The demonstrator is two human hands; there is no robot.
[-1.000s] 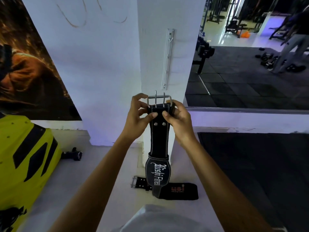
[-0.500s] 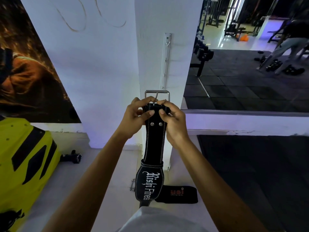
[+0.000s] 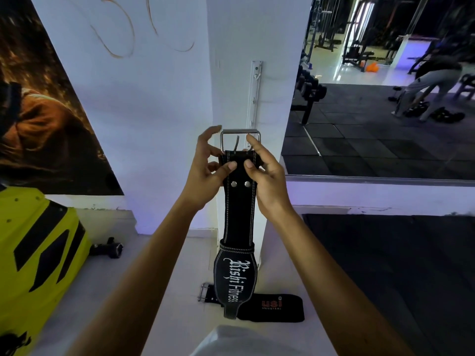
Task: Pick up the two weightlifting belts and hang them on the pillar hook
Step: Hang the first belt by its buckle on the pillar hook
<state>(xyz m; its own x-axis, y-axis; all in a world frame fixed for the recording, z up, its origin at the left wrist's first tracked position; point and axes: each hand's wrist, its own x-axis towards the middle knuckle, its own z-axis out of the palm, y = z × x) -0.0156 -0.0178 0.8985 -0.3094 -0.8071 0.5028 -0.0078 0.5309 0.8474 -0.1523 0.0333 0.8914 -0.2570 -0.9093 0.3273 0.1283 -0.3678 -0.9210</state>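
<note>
A black leather weightlifting belt (image 3: 239,214) with white lettering hangs upright in front of the white pillar (image 3: 231,73). My left hand (image 3: 207,173) and my right hand (image 3: 264,176) both pinch its top end just under the steel buckle (image 3: 240,136). The buckle sits level with the lowest hook of the white hook rail (image 3: 254,96) on the pillar; whether it touches a hook I cannot tell. A second black belt (image 3: 272,307) with orange lettering lies flat on the floor at the pillar's foot, partly hidden behind the hanging belt.
A yellow and black machine cover (image 3: 38,253) stands at the left. A small dark dumbbell (image 3: 108,250) lies by the wall. A large mirror (image 3: 385,98) on the right reflects a person and dumbbell racks. Black rubber mat (image 3: 398,278) covers the floor at right.
Both hands have lifted the belt higher along the pillar. The buckle has flipped upright and its frame now stands above the fingers, near the bottom of the hook rail.
</note>
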